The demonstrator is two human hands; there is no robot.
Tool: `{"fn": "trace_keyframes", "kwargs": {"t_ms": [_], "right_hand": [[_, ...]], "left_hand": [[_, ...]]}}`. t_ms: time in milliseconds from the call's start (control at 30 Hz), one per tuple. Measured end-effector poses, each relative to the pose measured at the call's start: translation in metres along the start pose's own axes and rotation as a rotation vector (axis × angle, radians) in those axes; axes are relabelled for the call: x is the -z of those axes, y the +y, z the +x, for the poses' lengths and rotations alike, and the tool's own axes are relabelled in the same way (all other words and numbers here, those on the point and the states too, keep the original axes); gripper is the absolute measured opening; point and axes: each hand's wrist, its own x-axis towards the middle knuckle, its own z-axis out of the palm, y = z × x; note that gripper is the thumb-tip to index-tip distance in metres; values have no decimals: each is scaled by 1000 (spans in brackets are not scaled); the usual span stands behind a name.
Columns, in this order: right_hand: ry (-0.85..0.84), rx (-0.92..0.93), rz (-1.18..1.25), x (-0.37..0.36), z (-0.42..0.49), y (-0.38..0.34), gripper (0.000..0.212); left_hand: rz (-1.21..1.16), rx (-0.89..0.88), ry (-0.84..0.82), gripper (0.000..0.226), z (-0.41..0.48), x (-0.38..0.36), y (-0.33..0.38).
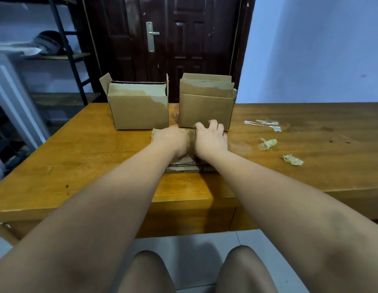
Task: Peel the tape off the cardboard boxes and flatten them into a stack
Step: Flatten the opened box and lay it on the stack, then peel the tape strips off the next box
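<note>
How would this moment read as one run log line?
left hand, right hand: pressing flattened cardboard | upright boxes: two | tape scraps: table

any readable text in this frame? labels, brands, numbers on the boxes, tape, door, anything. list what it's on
None readable.
Left upright box: plain cardboard, torn paper patches, no print.
Right upright box: plain, no print.
Flattened cardboard under the left hand and right hand: mostly covered, no print showing.
Tape scraps: clear, no marking.
Door handle plate: no marking visible.
</note>
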Motion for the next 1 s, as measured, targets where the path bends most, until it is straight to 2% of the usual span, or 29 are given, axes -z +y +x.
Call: {"fn": "trace_keyframes", "kwargs": {"t_ms": [100,233,367,500,600,667,767,867,1000], "right_hand": [[140,23,123,11,21,-4,49],[269,21,99,26,55,-1,60],[306,83,-80,33,79,6,69],[279,122,-196,31,93,7,71],[252,112,-245,24,96,3,77],[291,98,-271,23,98,1,78],[353,33,-271,32,108,0,60],[292,5,-234,40,113,1,33],[341,55,-196,41,107,7,30]], "left_hand": [[-99,-30,163,24,13,-3,4],[-350,-55,205,27,31,-10,8],[-429,-87,122,28,36,-31,6],[-560,-16,218,25,35,-54,3],[-609,1,236,26,40,-58,0],[-641,-3,239,28,39,-57,-1],[-671,-11,257,28,36,-56,-1],[-690,4,268,27,35,-53,-2],[-732,29,271,24,30,-49,-1]]}}
